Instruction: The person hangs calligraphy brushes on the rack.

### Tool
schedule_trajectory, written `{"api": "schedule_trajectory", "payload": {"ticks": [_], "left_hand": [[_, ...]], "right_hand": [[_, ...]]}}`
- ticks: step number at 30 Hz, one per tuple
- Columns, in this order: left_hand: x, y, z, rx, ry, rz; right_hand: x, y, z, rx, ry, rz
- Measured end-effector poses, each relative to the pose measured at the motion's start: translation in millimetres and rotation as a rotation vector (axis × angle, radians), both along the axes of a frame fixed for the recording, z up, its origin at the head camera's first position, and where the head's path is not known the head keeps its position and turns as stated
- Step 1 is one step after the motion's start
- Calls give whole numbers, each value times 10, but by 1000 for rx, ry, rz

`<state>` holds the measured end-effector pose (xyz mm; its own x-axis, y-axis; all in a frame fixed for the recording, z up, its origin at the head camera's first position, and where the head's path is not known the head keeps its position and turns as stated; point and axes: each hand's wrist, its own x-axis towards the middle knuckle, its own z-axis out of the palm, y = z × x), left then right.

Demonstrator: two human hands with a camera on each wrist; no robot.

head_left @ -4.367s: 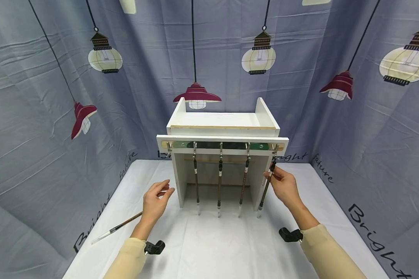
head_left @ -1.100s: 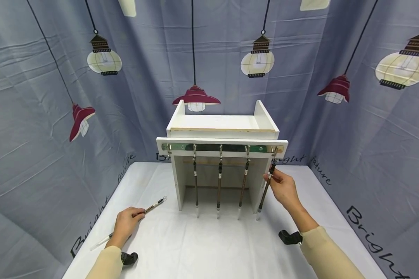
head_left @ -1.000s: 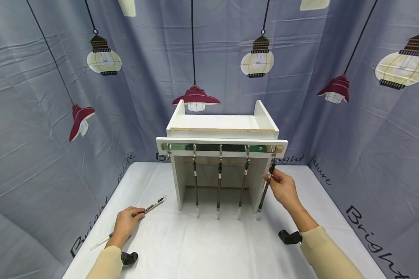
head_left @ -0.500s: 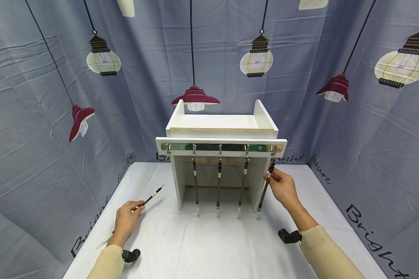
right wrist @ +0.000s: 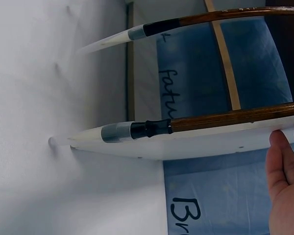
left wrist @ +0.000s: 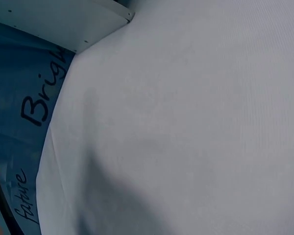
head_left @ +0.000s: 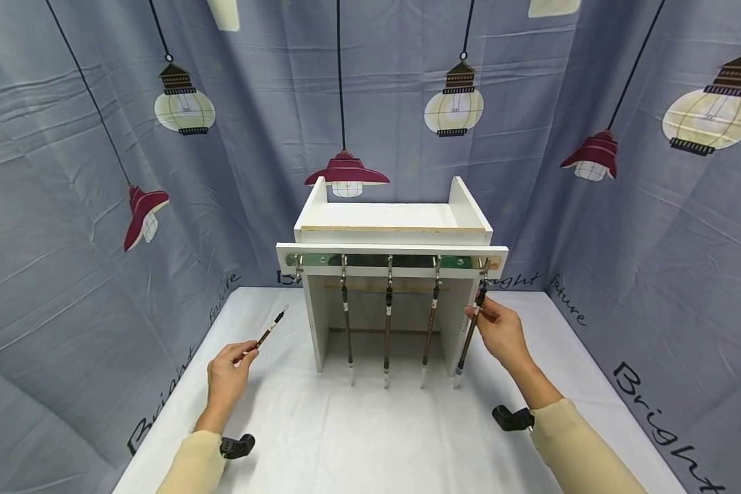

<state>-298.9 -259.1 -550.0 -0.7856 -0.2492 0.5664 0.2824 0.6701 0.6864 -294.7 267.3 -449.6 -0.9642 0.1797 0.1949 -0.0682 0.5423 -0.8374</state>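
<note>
In the head view my left hand (head_left: pixel 227 377) pinches a calligraphy brush (head_left: pixel 270 329) above the table's left side. Its looped end points up and away; the bristle end is hidden behind the hand. My right hand (head_left: pixel 503 336) holds the rightmost hanging brush (head_left: pixel 469 336) near its top, bristles down. Beside it several similar brushes, one being the middle brush (head_left: pixel 387 329), hang from hooks on the white rack (head_left: pixel 398 237). The right wrist view shows that rightmost brush (right wrist: pixel 210 120) with a clear cap over its tip, and the fingers (right wrist: pixel 279 156) near its shaft.
A further hook (head_left: pixel 298 267) sits at the strip's left end. The rack's side panel (left wrist: pixel 59 24) shows in the left wrist view. A white cloth covers the table (head_left: pixel 358 439); a grey-blue lamp-print curtain (head_left: pixel 265 103) encloses it.
The left hand moved back to the brush lying on the table, took hold of it, and lifted it, tilting the looped end up. The right hand stays at the rightmost brush.
</note>
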Motion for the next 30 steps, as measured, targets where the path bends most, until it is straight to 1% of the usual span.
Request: {"api": "schedule_trajectory", "payload": {"ticks": [8, 12, 15, 25, 30], "left_hand": [[9, 87, 107, 73, 26, -3], [16, 117, 151, 100, 84, -10], [24, 140, 179, 103, 123, -12], [93, 232, 275, 123, 185, 0], [98, 281, 319, 144, 244, -23]], "right_hand": [[-4, -2, -4, -8, -13, 0], [-7, 3, -3, -15, -22, -1], [-7, 5, -6, -14, -22, -1], [7, -2, -4, -16, -19, 4], [6, 0, -1, -17, -24, -2]]}}
